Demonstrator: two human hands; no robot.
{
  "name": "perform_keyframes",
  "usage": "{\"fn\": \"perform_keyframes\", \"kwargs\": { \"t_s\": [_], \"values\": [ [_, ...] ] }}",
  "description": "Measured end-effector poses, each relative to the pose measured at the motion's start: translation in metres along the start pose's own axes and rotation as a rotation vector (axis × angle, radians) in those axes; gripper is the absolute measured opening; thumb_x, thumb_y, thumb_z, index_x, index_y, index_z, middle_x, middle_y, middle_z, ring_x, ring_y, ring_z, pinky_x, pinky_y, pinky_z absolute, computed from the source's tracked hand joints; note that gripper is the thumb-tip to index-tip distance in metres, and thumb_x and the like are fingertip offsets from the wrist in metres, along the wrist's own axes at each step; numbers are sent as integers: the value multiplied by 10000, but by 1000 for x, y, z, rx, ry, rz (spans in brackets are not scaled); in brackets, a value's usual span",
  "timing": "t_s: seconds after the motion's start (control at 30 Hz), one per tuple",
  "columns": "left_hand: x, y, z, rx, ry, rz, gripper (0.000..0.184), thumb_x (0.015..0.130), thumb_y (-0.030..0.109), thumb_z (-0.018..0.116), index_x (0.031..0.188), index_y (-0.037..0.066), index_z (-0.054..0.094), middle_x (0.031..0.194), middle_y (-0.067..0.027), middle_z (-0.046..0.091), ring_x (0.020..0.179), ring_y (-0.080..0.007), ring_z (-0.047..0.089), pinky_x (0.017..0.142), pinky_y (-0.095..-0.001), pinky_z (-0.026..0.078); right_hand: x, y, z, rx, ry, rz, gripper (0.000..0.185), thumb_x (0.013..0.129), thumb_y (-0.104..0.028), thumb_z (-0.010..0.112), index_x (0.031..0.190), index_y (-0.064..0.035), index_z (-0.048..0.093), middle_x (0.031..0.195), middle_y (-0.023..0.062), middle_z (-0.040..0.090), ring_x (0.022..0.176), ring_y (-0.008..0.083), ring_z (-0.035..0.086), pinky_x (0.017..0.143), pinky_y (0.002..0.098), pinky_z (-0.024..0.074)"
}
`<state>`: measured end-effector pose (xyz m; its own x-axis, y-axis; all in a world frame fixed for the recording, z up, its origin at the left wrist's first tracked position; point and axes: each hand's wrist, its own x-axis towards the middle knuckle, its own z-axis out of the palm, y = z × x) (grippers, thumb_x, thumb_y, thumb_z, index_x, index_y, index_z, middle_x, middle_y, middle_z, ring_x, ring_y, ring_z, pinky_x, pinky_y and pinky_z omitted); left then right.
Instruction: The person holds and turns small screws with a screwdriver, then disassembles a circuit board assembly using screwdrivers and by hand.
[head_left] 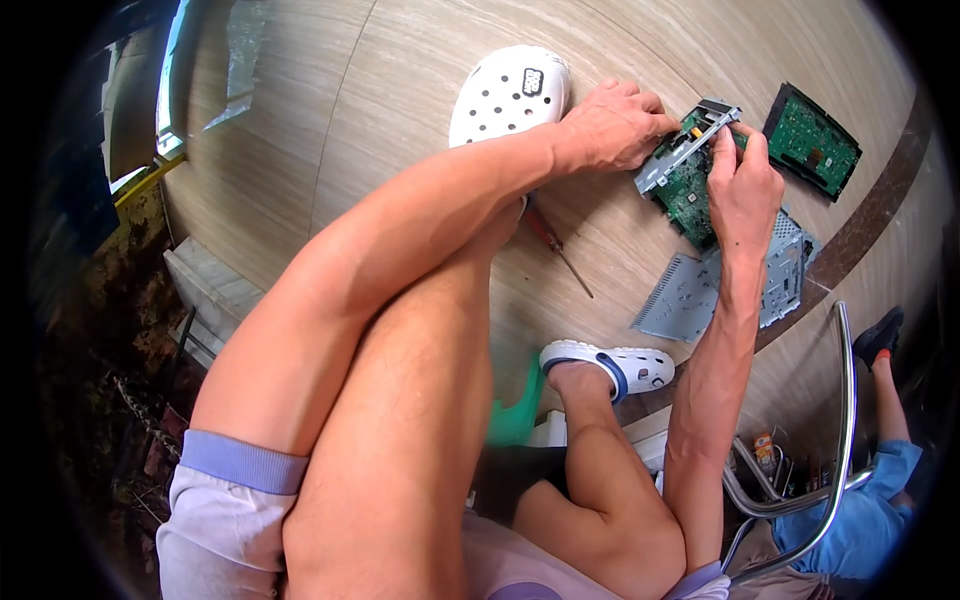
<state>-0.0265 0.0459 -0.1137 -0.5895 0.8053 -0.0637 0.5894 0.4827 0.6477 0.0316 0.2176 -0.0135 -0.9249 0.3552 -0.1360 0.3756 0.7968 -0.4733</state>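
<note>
A green circuit board with a silver metal bracket along it is between my two hands, above the tiled floor. My left hand has its fingertips closed at the board's left edge, beside the bracket. My right hand pinches the bracket's upper right end between thumb and fingers. Under my right wrist lies a perforated grey metal plate, partly hidden by the forearm. To the right of my hands rests a second green board in a black frame.
A red-handled screwdriver lies on the floor between my legs. White clogs are on my feet. At the lower right are a chrome chair frame and another person in blue clothing. A marble step stands at left.
</note>
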Motion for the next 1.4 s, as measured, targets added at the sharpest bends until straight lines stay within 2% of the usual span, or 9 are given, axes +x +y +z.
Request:
{"fn": "perform_keyframes", "kwargs": {
  "t_s": [0.47, 0.87, 0.97, 1.07, 1.13, 1.2, 1.27, 1.3, 1.4],
  "values": [
    [0, -1, 0, -14, 18, 18, 359, 914, 230, 657, 1269, 218, 708, 1133, -72, 685, 1081, -312, 623, 979, -449, 464, 0, 12, 10, 1, 53, -79, 201, 991, -222, 661, 1069, -39, 687, 787, 222, 711, 728, 402, 719, 618, 487, 540],
    [1, 1, -3, -76, 39, 19, 365, 901, 185, 675, 1263, 192, 713, 1127, -73, 697, 1083, -320, 622, 978, -436, 470, 0, 10, 6, 40, 67, -9, 179, 980, -218, 671, 1039, -50, 687, 772, 184, 723, 707, 384, 721, 623, 476, 553],
    [1, 3, -9, -124, 33, 20, 379, 908, 158, 659, 1284, 157, 701, 1159, -105, 693, 1089, -337, 632, 973, -452, 487, -6, 12, 1, 187, 103, 44, 191, 985, -224, 669, 1054, -47, 694, 743, 180, 717, 676, 343, 724, 619, 427, 554],
    [4, 7, -17, -233, 31, -63, 373, 929, 142, 637, 1298, 122, 691, 1163, -146, 689, 1068, -353, 661, 947, -446, 521, -23, 13, -8, 359, 158, 122, 224, 991, -251, 679, 1091, -52, 705, 710, 153, 713, 642, 274, 724, 611, 378, 550],
    [4, 10, -30, -378, 40, -169, 367, 974, 117, 616, 1335, 101, 677, 1171, -147, 708, 991, -273, 700, 890, -373, 558, -41, 13, -14, 454, 136, 160, 211, 978, -236, 693, 1089, -57, 707, 700, 144, 714, 661, 235, 737, 608, 356, 555],
    [-5, 11, -45, -457, 65, -283, 360, 996, 113, 618, 1351, 73, 668, 1167, -135, 723, 956, -212, 699, 872, -331, 559, -63, 1, -23, 537, 91, 189, 177, 957, -170, 703, 1094, -58, 698, 764, 149, 732, 681, 244, 743, 620, 346, 567],
    [-31, 1, -56, -562, 230, -387, 359, 992, 101, 653, 1350, 81, 669, 1160, -122, 739, 972, -180, 704, 866, -321, 574, -86, -1, -21, 551, 158, 88, 176, 940, -128, 709, 1095, -47, 689, 828, 152, 743, 705, 253, 749, 635, 347, 576],
    [-47, 11, -71, -603, 335, -488, 350, 1003, 111, 648, 1345, 38, 662, 1162, -118, 735, 966, -169, 693, 858, -311, 573, -94, 0, -21, 557, 198, 35, 180, 932, -107, 713, 1096, -42, 684, 860, 154, 748, 718, 258, 751, 642, 347, 581],
    [-116, 20, -106, -493, 521, -679, 336, 995, 81, 631, 1302, -55, 655, 1171, -131, 717, 963, -173, 676, 856, -305, 560, -117, 1, -33, 525, 237, 89, 188, 920, -79, 716, 1094, -21, 674, 931, 155, 753, 762, 275, 759, 665, 358, 591]
  ]
}}
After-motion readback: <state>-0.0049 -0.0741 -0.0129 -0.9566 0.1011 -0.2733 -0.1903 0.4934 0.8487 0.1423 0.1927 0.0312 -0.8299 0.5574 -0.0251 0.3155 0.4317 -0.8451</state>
